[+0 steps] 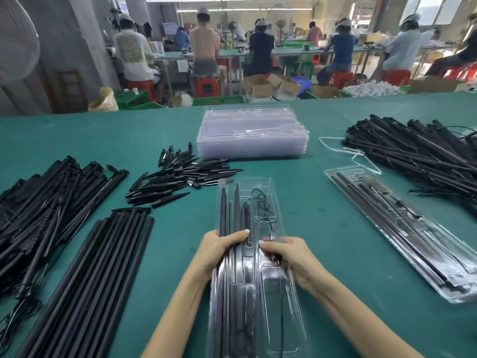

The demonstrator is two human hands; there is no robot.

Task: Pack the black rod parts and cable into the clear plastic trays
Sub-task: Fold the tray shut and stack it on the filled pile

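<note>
Both hands clamp the clear tray [254, 293] from its sides: left hand [219, 250] thumb over the rods [223, 215], right hand [289, 257] fingers curled by the cable [263, 202].

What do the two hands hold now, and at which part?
Both the left hand and right hand grip the clear tray with rods and cable at its middle, one on each long edge.
</note>
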